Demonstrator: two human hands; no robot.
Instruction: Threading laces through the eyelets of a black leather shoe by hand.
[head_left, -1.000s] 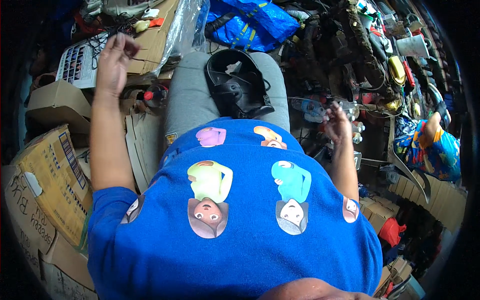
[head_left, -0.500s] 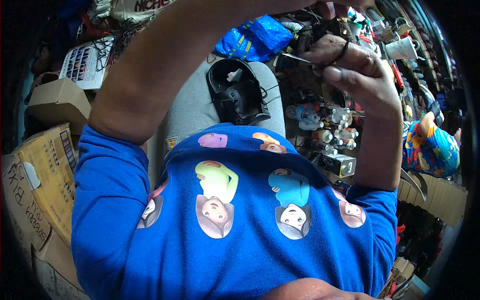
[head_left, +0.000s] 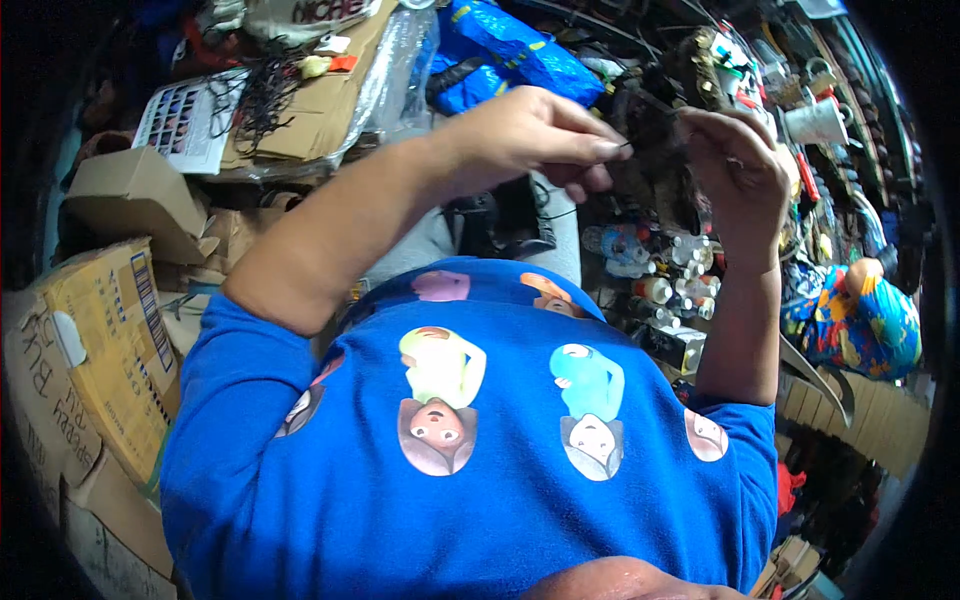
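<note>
My left hand is raised above my lap, thumb and forefinger pinched on the end of a thin dark thread. Across a small gap to the right is my right hand, its fingers curled and slightly blurred; what they hold is too hard to make out. On my lap, between the grey trouser legs, rests a black shoe, partly covered by my left hand and forearm. A thin black lace or cord sticks out from its right side.
Cardboard boxes stand at the left. A blue bag lies beyond my knees. Several small bottles are grouped at the right, near a white spool-like object. Another person in a colourful shirt is at the far right.
My left hand has come down from the upper edge to beside my right hand. The pointed pale tool at my right fingers no longer shows. My left forearm now covers more of the shoe.
</note>
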